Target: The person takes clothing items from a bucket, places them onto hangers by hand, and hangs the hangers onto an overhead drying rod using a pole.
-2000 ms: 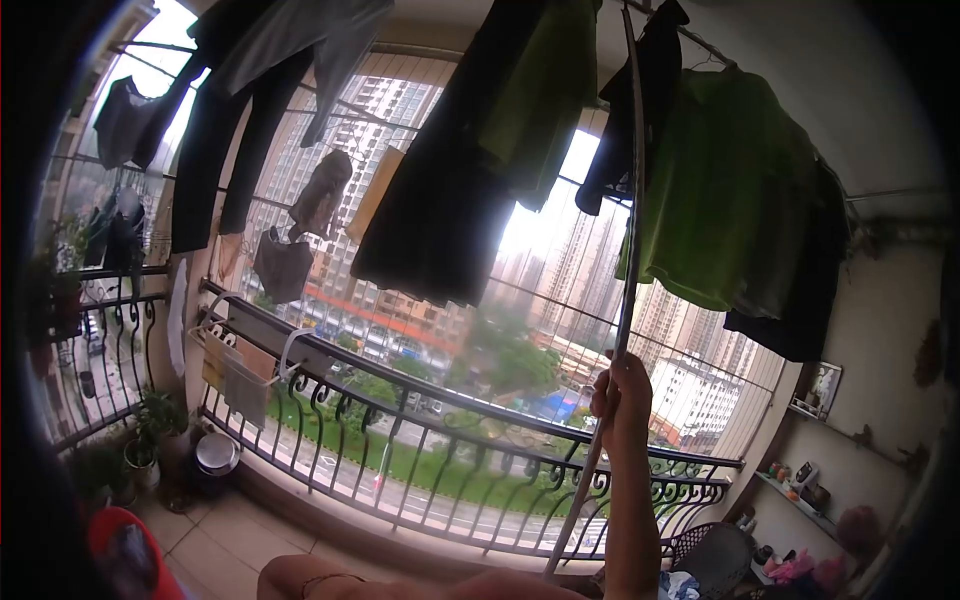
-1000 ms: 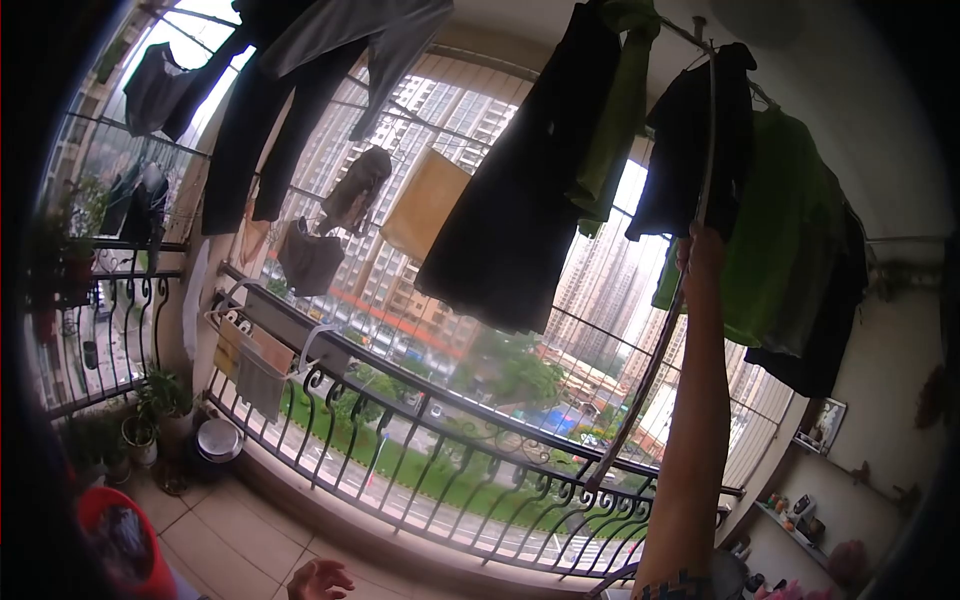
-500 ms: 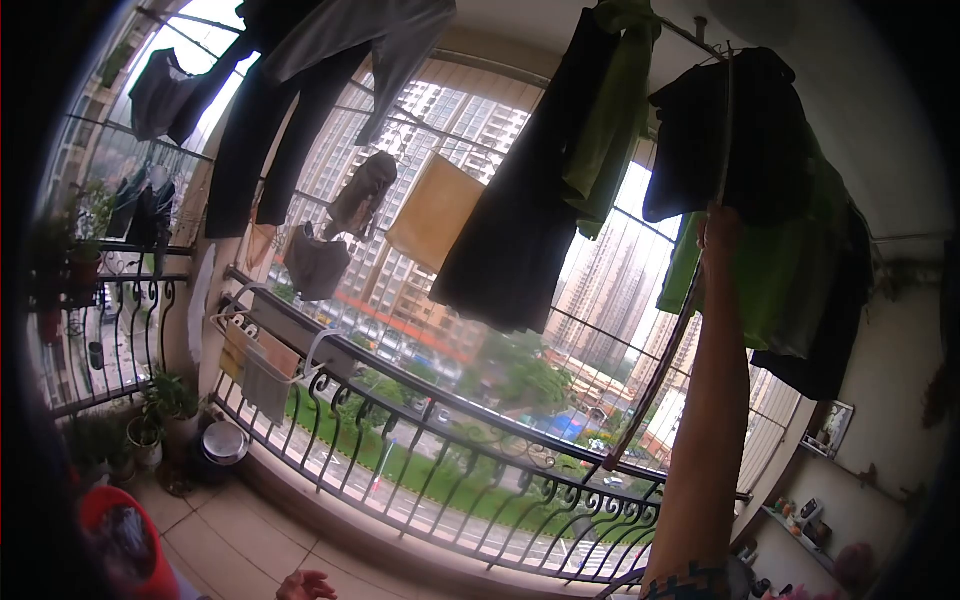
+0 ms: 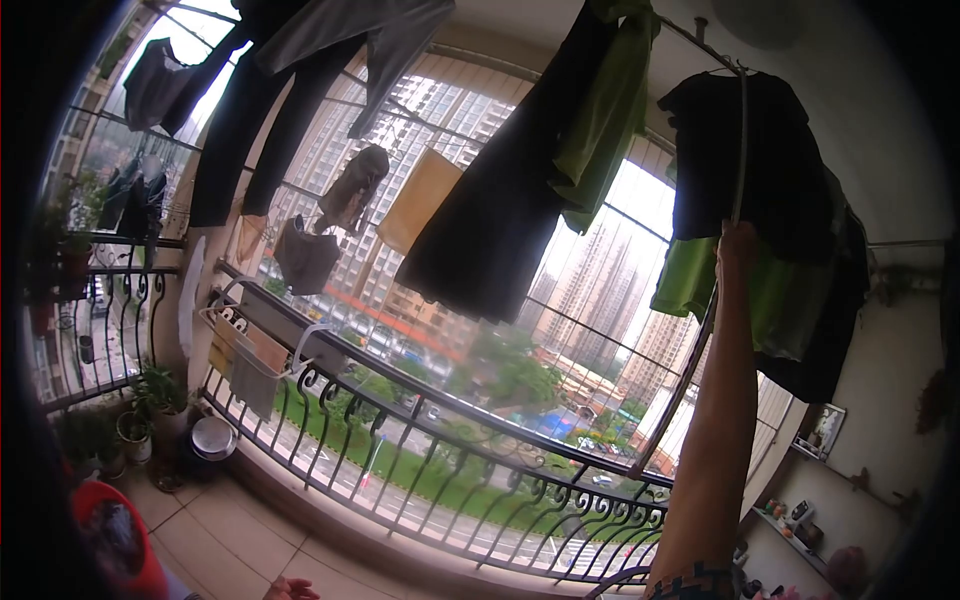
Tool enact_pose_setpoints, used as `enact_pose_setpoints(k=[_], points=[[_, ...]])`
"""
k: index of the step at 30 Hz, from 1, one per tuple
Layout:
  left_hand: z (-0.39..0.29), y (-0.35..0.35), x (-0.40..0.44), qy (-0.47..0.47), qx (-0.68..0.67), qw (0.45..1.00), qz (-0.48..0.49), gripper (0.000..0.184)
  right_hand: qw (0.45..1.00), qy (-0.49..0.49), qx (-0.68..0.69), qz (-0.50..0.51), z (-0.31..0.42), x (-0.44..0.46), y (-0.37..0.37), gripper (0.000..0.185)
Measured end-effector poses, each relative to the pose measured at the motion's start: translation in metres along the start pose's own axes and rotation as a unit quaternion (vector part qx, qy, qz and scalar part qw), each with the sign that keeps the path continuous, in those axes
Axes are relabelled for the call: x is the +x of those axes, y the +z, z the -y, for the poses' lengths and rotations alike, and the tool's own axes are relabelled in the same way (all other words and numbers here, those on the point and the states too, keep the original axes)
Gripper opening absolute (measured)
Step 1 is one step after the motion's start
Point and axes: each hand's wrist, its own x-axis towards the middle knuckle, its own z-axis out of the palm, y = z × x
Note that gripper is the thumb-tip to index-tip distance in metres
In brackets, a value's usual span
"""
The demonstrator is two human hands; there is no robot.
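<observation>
My right hand (image 4: 738, 240) is raised high, its fingers wrapped round a long thin clothes pole (image 4: 743, 150). The pole's top reaches the hanger of a black garment (image 4: 705, 150) at the upper right; I cannot make out whether the hanger hangs from it. Below the fist, the pole's lower end slants down towards the railing. Behind the black garment hangs a green garment (image 4: 685, 278). At the bottom edge, only part of my left hand (image 4: 292, 588) shows, low over the floor tiles, fingers loosely apart and nothing visible in them.
A long black garment (image 4: 490, 220) and a green one (image 4: 605, 120) hang beside the ceiling rail (image 4: 690, 38). A black balcony railing (image 4: 430, 415) runs across the front. A red bucket (image 4: 150, 570) and potted plants (image 4: 155, 390) stand at left; shelves (image 4: 800, 540) at right.
My right hand, the pole and the black garment have shifted slightly right and down in view. The hanging clothes at centre and left appear further left. My left hand stays low.
</observation>
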Motion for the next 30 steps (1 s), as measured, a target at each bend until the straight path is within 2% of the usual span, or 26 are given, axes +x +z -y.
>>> enact_pose_setpoints(k=[5, 8, 10, 15, 19, 23, 26, 29, 30], points=[[0.006, 0.003, 0.004, -0.029, -0.005, 1.0, 0.007, 0.046, 0.993, -0.017, -0.114, -0.014, 0.011, -0.001, -0.013, 0.031], [0.009, 0.0, 0.008, -0.04, -0.009, 0.999, 0.003, 0.046, 0.989, 0.082, -0.098, 0.071, 0.019, 0.003, -0.015, 0.032], [0.011, -0.005, 0.011, -0.049, -0.011, 0.999, 0.0, 0.046, 0.992, 0.085, -0.073, 0.055, 0.019, -0.001, -0.013, 0.031], [0.011, -0.007, 0.013, -0.042, -0.007, 0.999, -0.018, 0.045, 0.999, -0.004, -0.034, 0.005, 0.004, -0.001, 0.003, 0.022], [0.008, -0.01, 0.016, -0.046, -0.009, 0.999, -0.016, 0.044, 0.998, 0.049, 0.002, 0.044, 0.017, -0.02, 0.006, 0.026], [0.014, -0.014, 0.02, -0.055, -0.002, 0.998, -0.014, 0.044, 0.994, 0.035, 0.095, 0.045, 0.01, -0.038, 0.021, 0.02], [0.015, -0.011, 0.016, -0.059, 0.013, 0.998, -0.023, 0.045, 0.997, 0.028, 0.068, 0.034, 0.022, -0.056, 0.017, 0.022], [0.018, -0.013, 0.016, -0.07, 0.018, 0.997, -0.024, 0.045, 1.0, -0.021, -0.019, 0.0, 0.042, -0.079, 0.007, 0.025], [0.02, -0.015, 0.016, -0.074, 0.017, 0.997, -0.023, 0.044, 0.999, 0.022, 0.029, 0.028, 0.051, -0.084, 0.003, 0.027]])
